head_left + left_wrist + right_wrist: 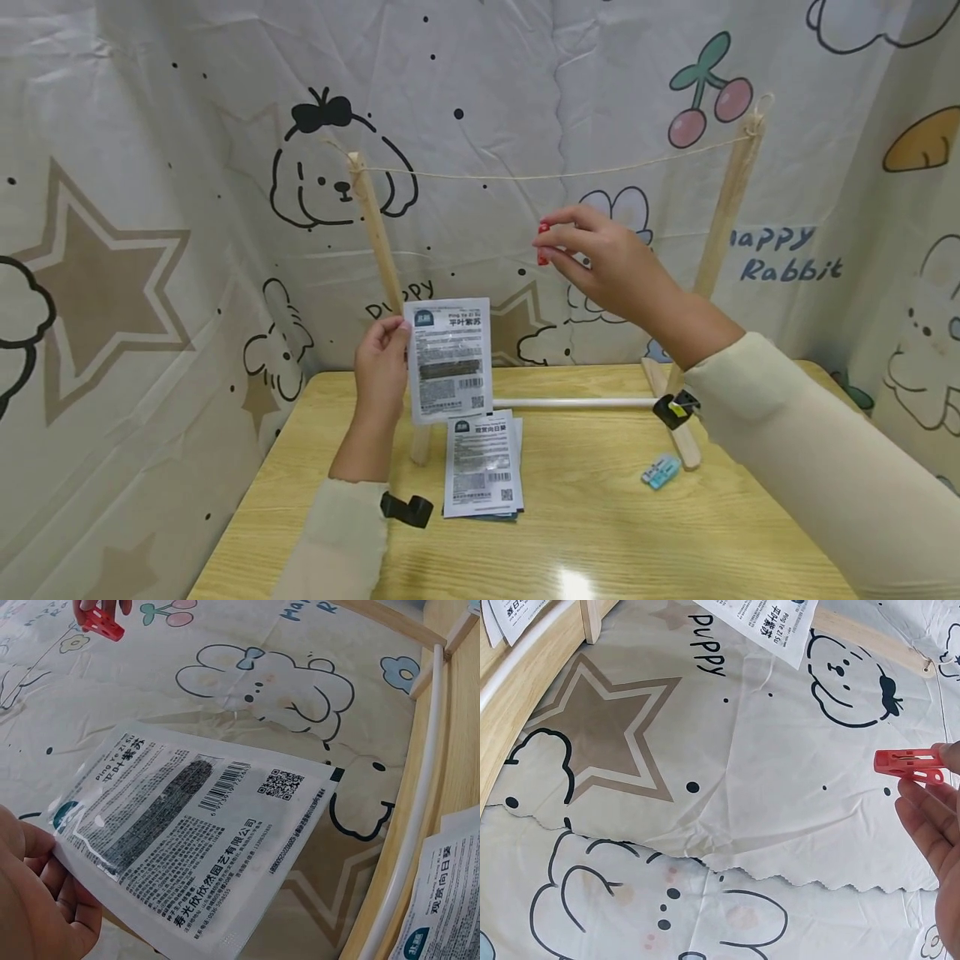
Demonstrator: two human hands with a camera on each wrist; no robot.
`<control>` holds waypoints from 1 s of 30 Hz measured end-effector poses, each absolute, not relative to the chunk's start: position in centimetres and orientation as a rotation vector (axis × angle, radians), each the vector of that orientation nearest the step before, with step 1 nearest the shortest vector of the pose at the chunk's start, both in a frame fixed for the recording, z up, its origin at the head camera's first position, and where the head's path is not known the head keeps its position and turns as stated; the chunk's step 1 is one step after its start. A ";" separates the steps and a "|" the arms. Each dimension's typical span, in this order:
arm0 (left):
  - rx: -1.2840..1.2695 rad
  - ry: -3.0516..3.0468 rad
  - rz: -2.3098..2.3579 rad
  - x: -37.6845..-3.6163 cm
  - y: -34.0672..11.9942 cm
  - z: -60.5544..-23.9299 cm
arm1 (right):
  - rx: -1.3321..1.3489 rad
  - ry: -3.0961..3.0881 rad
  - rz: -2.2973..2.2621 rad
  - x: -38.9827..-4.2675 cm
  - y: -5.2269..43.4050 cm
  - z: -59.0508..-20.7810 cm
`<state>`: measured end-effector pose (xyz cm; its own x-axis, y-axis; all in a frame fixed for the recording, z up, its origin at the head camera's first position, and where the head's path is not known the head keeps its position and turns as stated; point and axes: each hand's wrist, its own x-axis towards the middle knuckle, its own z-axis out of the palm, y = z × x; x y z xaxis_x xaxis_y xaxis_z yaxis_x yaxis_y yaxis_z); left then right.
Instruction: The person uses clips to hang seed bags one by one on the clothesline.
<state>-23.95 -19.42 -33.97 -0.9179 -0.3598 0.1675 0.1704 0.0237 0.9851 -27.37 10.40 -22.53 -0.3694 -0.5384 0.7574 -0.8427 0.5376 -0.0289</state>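
My left hand (380, 362) holds a white printed packet (448, 359) upright by its left edge, above the table; the left wrist view shows the packet (187, 832) pinched at its corner by my fingers (37, 900). My right hand (600, 258) is raised higher, just under the string (540, 176), and pinches a small red clothespin (543, 242) at its fingertips. That red clothespin (909, 764) also shows in the right wrist view. The string runs between two wooden posts (377, 233).
A stack of similar packets (482, 467) lies on the wooden table (600, 533). A light blue clip (661, 472) rests near the right post's base (686, 442). A white rod (577, 403) joins the posts. Cartoon-print fabric (150, 208) hangs behind and beside.
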 end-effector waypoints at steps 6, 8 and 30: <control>0.196 -1.944 -1.936 -24.1 -19.7 -33.8 | 1.105 -2.073 0.569 -27.4 9.6 -21.8; 0.199 -1.941 -1.937 -24.1 -19.7 -33.7 | 1.101 -2.073 0.581 -27.4 9.3 -21.5; 0.221 -1.898 -1.913 -23.9 -20.2 -32.0 | 1.129 -2.080 0.608 -27.2 6.4 -17.6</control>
<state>-23.91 -20.16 -32.00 -0.8931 -0.4092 0.1871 0.1905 0.0330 0.9811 -27.23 6.37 -17.65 -0.3890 -0.5347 0.7502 -0.8547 0.5133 -0.0773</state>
